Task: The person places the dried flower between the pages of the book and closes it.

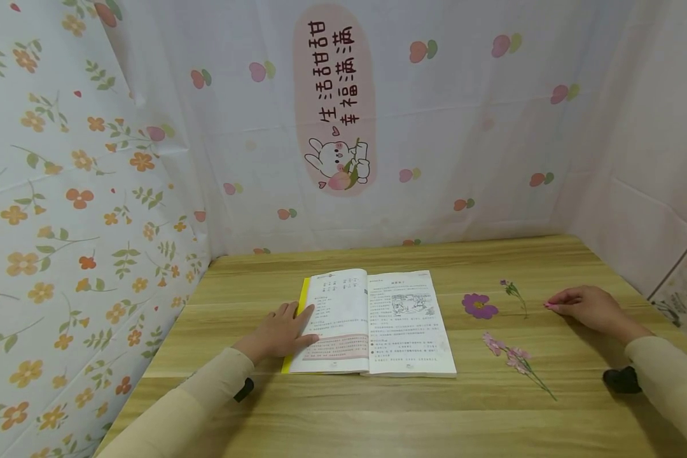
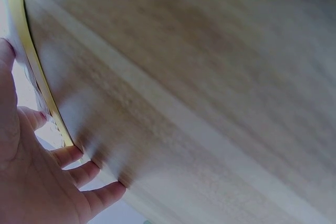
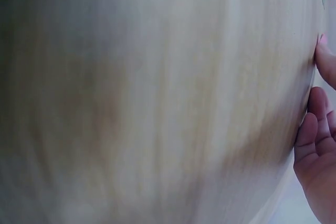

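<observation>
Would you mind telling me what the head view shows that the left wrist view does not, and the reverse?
Only the head view shows the right hand resting on the table, the purple flower, two flower sprigs, the open book's printed pages and the patterned curtains. Only the left wrist view shows the undersides of the fingers close up. Both show the left hand flat on the book by its yellow cover edge, and the wooden tabletop.
</observation>
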A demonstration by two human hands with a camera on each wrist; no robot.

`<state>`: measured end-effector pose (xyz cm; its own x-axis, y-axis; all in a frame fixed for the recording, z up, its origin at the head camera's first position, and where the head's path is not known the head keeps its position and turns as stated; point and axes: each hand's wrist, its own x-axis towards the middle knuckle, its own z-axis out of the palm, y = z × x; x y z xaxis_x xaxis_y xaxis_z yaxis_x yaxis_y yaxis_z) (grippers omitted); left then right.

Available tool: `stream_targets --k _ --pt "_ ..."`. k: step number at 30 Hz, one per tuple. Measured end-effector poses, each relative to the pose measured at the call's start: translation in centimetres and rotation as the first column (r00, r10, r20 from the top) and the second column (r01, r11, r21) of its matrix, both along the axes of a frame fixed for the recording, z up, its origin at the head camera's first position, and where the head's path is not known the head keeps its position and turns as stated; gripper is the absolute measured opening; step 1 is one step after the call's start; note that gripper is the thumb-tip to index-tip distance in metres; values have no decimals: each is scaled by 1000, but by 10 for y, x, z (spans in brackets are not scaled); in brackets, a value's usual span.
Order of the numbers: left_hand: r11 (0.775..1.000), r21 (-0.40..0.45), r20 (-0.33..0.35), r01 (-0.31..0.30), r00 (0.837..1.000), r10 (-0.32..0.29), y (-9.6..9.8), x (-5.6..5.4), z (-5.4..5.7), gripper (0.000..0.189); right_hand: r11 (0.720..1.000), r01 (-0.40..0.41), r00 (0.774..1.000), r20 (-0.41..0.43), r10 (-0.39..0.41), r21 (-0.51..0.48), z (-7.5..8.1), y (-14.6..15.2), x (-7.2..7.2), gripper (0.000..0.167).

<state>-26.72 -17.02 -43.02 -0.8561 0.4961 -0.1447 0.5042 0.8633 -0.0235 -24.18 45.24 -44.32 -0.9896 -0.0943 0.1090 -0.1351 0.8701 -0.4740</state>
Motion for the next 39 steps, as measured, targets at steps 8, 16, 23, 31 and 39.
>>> stream_targets --k 8,16,23,31,39 --pt "1000 -7 1 -2 1000 2 1 0 1 79 1000 18 1000 -3 -18 -9 1 -1 1 35" --pt "1000 3 -1 -2 1000 2 1 2 3 78 1000 4 1000 15 -4 -1 3 -1 1 38" --pt "999 32 4 9 1000 -9 -1 1 0 78 1000 8 1000 14 -8 -13 3 0 1 36" --pt "1000 23 5 -4 1000 3 0 0 -1 78 996 47 997 62 -42 -72 5 -1 2 36" --pt "1000 18 12 -2 1000 2 0 1 0 78 945 67 978 211 2 -321 13 -2 1 50"
